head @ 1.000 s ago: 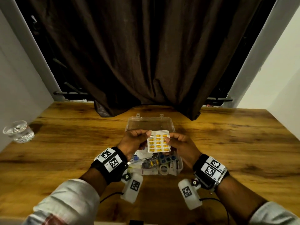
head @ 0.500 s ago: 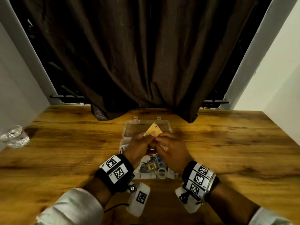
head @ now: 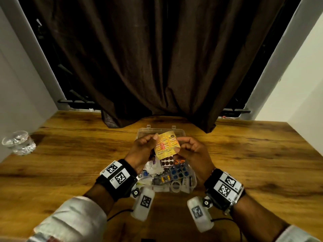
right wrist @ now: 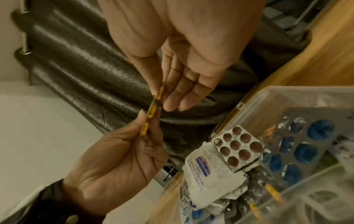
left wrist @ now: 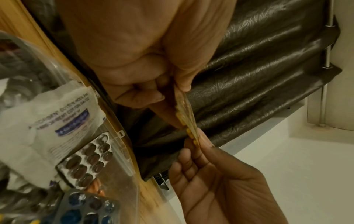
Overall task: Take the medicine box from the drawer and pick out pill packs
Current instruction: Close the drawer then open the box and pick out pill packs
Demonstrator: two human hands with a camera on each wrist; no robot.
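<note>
Both hands hold a yellow pill pack [head: 167, 144] above the open clear medicine box [head: 193, 185], its printed gold foil back towards me. My left hand [head: 154, 142] pinches its left edge and my right hand [head: 180, 144] pinches its right edge. The left wrist view catches the pack [left wrist: 186, 116] edge-on between my left thumb and fingers, with the right hand [left wrist: 199, 141] on its lower end. In the right wrist view my right hand [right wrist: 160, 92] nips one end of the pack [right wrist: 152, 110] and the left hand [right wrist: 142, 128] the other. A brown pill pack [head: 167, 162] and a blue one [head: 180, 172] lie in the box.
The box stands mid-table on the wooden top [head: 253, 163], its lid [head: 179, 132] laid open at the far side. A white gauze packet [head: 153, 165] and a tape roll [head: 175, 186] are inside. A glass of water [head: 18, 143] stands far left. A dark curtain [head: 157, 67] hangs behind.
The pack has been turned over between the hands: a second ago its capsule side faced me, now its gold foil back does. Both hands keep their hold above the box.
</note>
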